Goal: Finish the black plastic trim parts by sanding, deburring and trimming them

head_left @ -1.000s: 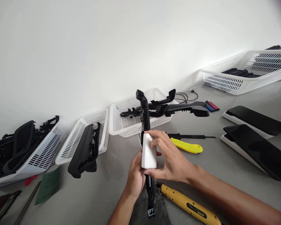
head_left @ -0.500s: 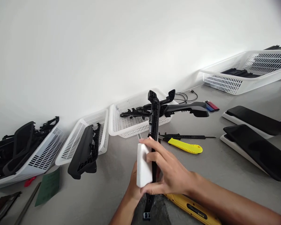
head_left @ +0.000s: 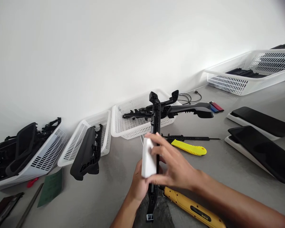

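Observation:
My right hand grips a white rectangular block, perhaps a sponge, between thumb and fingertips. The block lies against the side of a long, narrow black plastic part with a ribbed inner face. Behind the block, my left hand is closed round this part, most of its fingers hidden. The part stands lengthwise in front of me, its bent end up and its lower end near a dark patch on the table. Just right of my hands lie a yellow utility knife and a yellow-bodied tool.
White baskets with black plastic parts line the wall. A black caliper lies behind the knife. Two phones on white stands are at right. A green sheet and a flat metal strip lie at left.
The white block and my right hand have moved up a little along the black part. More of the yellow-bodied tool shows below my right hand. My left hand keeps its hold.

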`<state>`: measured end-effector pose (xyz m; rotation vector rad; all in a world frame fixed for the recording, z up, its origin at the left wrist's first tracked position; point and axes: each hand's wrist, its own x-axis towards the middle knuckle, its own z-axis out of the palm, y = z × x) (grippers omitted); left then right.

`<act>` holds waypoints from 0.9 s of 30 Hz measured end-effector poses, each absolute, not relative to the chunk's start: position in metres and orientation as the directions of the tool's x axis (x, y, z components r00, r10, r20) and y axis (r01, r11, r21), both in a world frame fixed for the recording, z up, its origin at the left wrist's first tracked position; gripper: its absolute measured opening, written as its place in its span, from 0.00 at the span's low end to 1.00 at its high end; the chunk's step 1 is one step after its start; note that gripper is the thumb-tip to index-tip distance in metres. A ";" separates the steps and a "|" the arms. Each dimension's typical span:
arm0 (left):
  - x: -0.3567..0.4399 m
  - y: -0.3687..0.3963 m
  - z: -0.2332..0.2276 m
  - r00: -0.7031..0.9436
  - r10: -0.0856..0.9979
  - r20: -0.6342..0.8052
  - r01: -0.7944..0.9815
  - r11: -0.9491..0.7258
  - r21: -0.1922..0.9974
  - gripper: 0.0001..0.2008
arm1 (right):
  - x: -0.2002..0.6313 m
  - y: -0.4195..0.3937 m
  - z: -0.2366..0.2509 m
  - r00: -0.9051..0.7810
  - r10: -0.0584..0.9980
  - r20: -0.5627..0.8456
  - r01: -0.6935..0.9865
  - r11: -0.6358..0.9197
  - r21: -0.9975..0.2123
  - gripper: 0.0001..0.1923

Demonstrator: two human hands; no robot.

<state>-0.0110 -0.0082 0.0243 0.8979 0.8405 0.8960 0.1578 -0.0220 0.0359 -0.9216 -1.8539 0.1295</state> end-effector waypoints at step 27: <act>-0.005 -0.007 0.030 0.322 0.910 -0.261 -0.385 0.378 0.842 0.19 | 0.158 -0.024 0.037 -0.267 0.692 0.671 0.499 0.695 -0.517 0.25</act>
